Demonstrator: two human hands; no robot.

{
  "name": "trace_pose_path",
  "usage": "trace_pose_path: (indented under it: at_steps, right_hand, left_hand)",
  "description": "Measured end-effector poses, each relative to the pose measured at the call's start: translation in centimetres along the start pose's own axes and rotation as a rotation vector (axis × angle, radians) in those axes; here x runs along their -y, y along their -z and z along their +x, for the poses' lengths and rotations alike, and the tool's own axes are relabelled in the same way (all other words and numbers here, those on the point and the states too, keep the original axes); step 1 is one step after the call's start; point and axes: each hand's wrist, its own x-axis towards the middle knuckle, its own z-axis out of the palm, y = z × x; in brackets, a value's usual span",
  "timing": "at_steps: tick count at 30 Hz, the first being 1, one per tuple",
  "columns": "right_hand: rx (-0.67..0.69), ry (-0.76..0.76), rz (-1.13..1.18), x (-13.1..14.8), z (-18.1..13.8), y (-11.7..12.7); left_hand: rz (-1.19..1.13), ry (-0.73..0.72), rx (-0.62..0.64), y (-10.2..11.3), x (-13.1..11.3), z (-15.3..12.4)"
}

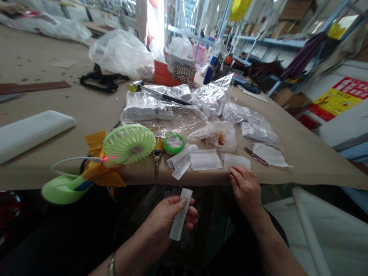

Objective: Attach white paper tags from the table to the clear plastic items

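My left hand [179, 214] is closed round a narrow white strip of printed paper labels [181, 216], held below the table edge with the thumb on top. At the table's front edge, the fingers of my right hand [245, 188] are pressed together on the near left corner of a flat printed paper label [238, 161]. To its left lie a block of printed labels [205, 160] and a fanned bunch of plain-looking strips [182, 157]. A green round tub [173, 143] with white contents stands behind the strips.
A green fan [129, 145] taped with brown tape and a small screwdriver-like tool [156, 163] are at the left. Plastic-wrapped paper bundles [152, 107], a hammer-like tool [163, 94], a plastic bag [220, 136] and a dark pink pen-like tool [255, 156] lie behind.
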Motion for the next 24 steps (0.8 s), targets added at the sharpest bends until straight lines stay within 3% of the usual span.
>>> trace_pose_path:
  at_steps: [9,14,17,21,24]
  right_hand:
    - [-0.104,-0.114,0.262,-1.0,0.5,0.0]
    - [-0.288,-0.22,0.453,0.8,0.8,1.0]
    - [-0.298,-0.116,0.687,4.5,0.8,1.7]
    - [-0.058,0.204,0.876,10.1,0.5,1.7]
    - [0.03,0.334,0.869,12.4,0.0,1.1]
  left_hand:
    - [-0.004,-0.017,-0.007,0.2,0.1,-0.2]
    - [-0.028,-0.01,-0.002,0.2,-0.1,-0.4]
    - [-0.044,-0.002,-0.003,0.0,-0.2,-0.5]
    - [-0.102,-0.02,0.073,-0.2,-0.2,-0.4]
    - [-0.202,-0.069,0.07,0.0,-0.2,-0.4]
